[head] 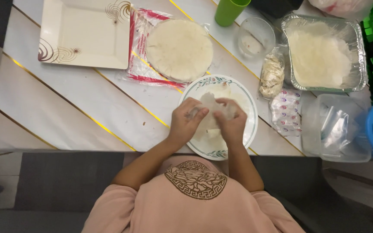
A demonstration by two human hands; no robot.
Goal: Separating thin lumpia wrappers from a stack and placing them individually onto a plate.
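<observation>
**Hands working thin dough over a round plate**

Both hands are above the round plate with the flower rim. The left hand and the right hand are closed together on a thin white sheet of dough, fingers pinching its edges. Behind the plate lies a stack of flatbreads on its plastic wrapper. A foil tray stands at the right, and a square plate at the far left.

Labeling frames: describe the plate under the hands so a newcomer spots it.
On the white gold-striped table, find the near edge by the person's chest. The round plate sits there under both hands; unlike the square plate, it has a green floral rim.
</observation>
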